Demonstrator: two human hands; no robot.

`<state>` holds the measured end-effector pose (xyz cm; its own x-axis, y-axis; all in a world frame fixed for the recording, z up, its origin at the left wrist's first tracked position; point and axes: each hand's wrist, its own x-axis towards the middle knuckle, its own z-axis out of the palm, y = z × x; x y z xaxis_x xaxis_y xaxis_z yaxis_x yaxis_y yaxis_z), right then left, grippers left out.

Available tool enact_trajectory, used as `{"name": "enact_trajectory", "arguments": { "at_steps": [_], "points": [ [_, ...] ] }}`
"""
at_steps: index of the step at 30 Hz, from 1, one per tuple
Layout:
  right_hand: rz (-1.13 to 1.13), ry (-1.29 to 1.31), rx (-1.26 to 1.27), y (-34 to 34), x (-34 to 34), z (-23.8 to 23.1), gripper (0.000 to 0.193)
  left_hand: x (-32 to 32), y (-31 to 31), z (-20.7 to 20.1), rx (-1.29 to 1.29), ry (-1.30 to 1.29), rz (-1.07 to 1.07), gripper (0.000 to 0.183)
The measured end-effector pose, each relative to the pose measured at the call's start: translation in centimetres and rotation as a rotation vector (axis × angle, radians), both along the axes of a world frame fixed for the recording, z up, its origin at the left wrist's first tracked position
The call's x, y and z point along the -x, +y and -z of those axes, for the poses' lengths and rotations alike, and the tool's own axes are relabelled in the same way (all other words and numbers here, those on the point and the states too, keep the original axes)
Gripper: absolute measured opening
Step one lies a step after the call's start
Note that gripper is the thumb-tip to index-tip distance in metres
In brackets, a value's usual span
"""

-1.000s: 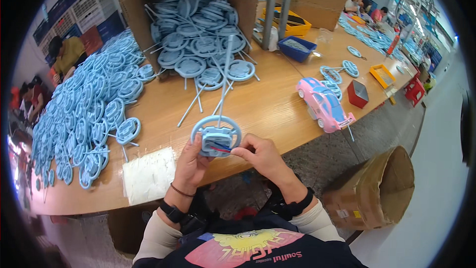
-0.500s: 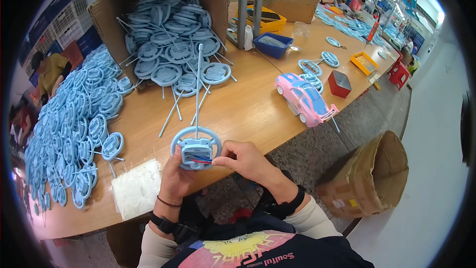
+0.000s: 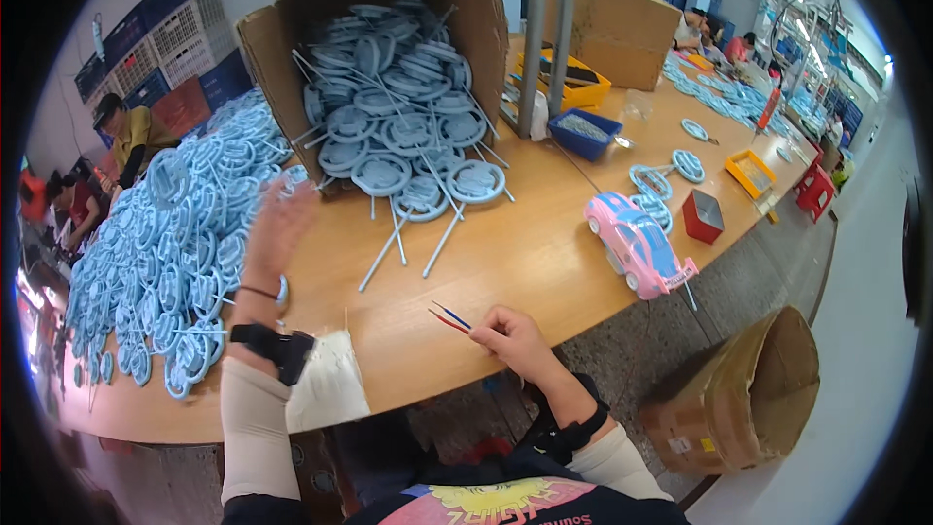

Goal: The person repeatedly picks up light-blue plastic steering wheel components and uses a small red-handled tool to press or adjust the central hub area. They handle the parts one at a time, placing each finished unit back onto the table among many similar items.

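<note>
My right hand (image 3: 513,340), above the near table edge, pinches a red and a blue wire (image 3: 451,317). Their thin ends stick out to the left of the fingertips. My left hand (image 3: 280,224) is raised by the right side of the heap of light blue toy steering wheels (image 3: 204,253). Motion blurs it, but its fingers look stretched out and I see nothing in them. One light blue steering wheel (image 3: 167,180) shows at the upper left of the heap; whether it rests there or is in the air, I cannot tell.
A cardboard box (image 3: 260,68) full of steering wheels with rods lies open behind. A pink toy car (image 3: 637,243), a red box (image 3: 702,218) and a blue bin (image 3: 583,136) stand to the right. A clear packet (image 3: 330,379) lies near the front edge; a large carton (image 3: 719,418) stands on the floor.
My left hand has let go of the steering wheel it held and swung left toward the heap. My right hand has kept the wires, now apart from that wheel. The view has shifted.
</note>
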<state>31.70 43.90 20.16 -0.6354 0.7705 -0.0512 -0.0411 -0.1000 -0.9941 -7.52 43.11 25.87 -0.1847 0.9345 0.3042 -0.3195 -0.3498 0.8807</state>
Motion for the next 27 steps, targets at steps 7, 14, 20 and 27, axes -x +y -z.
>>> {"name": "enact_trajectory", "arguments": {
  "at_steps": [7,14,20,27],
  "points": [
    [0.007,0.168,0.118,0.4,-0.7,0.0,0.014,-16.2,12.8,2.0,-0.146,1.285,-0.423,0.045],
    [-0.007,0.457,0.294,1.1,-2.6,1.5,0.01,-21.6,18.9,7.1,-0.14,1.828,-0.502,0.028],
    [0.389,0.522,0.222,-0.3,-1.4,0.1,0.03,-21.9,6.7,-0.1,-0.386,1.815,-0.08,0.02],
    [0.356,-0.044,-0.23,-1.6,-0.5,-1.1,0.016,-21.3,-2.7,-4.9,-0.518,1.753,-0.018,0.031]
  ]
}}
